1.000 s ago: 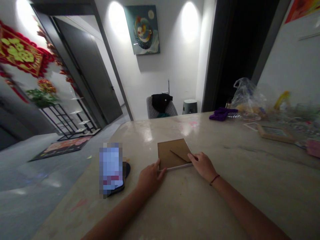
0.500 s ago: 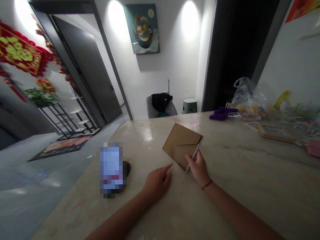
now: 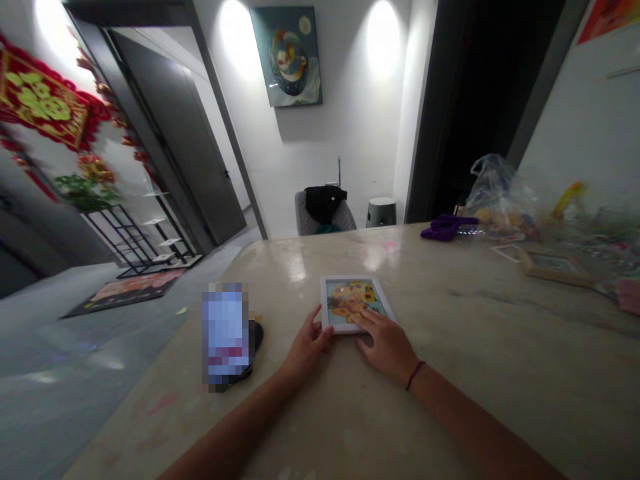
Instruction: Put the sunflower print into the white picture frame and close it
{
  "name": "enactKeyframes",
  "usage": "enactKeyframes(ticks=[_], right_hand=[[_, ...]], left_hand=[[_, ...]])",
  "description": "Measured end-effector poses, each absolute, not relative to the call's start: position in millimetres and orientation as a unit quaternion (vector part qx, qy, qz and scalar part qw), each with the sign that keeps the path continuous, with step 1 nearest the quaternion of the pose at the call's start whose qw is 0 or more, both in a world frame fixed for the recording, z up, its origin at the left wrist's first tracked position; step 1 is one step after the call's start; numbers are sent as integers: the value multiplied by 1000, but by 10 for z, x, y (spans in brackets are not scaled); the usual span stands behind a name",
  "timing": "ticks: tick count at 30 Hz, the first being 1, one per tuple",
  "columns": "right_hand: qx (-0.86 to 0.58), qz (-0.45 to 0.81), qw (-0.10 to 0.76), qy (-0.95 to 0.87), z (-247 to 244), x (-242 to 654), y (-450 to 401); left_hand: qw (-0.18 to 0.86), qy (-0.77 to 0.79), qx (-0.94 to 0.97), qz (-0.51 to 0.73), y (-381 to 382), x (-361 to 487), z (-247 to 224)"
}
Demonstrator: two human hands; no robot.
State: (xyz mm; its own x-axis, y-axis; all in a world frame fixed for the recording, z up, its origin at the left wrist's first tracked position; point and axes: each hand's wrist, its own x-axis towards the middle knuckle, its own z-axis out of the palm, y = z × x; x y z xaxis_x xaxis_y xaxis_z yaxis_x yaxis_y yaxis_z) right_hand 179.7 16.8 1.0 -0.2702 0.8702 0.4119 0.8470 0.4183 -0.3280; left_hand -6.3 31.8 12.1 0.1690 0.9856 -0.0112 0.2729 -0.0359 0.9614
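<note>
A white picture frame [image 3: 387, 298] with a sunflower picture lies face up, or nearly so, on the pale marbled table [image 3: 320, 427] in front of me. My left hand [image 3: 309, 343] grips its near left corner, the thumb along the near edge and the fingers at the left side. My right hand [image 3: 387, 341] rests over the picture's lower right part, fingers stretched out on its front, thumb apart below the near edge. A red cord circles my right wrist. The back of the frame is hidden.
A blurred-out phone-like screen [image 3: 226, 333] stands on a dark base to the left. At the back right are a purple cloth [image 3: 443, 227], a clear plastic bag [image 3: 500, 193] and a wooden frame [image 3: 555, 267]. A grey chair [image 3: 301, 213] stands beyond the table.
The frame has turned over, from its brown back to its sunflower front, and come down level. My left hand has taken hold of its corner; my right hand has moved onto its front.
</note>
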Motion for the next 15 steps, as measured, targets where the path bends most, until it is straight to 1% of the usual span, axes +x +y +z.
enactKeyframes(ticks=[3, 5, 7, 10, 12, 13, 15], right_hand=[[-529, 37, 285, -798, 4, 1906, 195], [-572, 9, 286, -768, -46, 1980, 239], [-629, -16, 289, -721, -128, 2025, 286], [-663, -8, 286, -692, -241, 2041, 333], [-654, 7, 287, -700, -250, 2054, 348], [-645, 13, 297, -704, -225, 2073, 354], [-634, 25, 348, -691, -128, 2146, 371]], left_hand=[[300, 585, 661, 362, 333, -92, 89], [186, 619, 693, 319, 337, -135, 99], [110, 626, 726, 262, 330, -173, 125], [49, 617, 762, 189, 300, -186, 160], [37, 617, 766, 178, 284, -174, 181], [39, 615, 766, 183, 283, -170, 194], [64, 619, 755, 206, 303, -178, 234]])
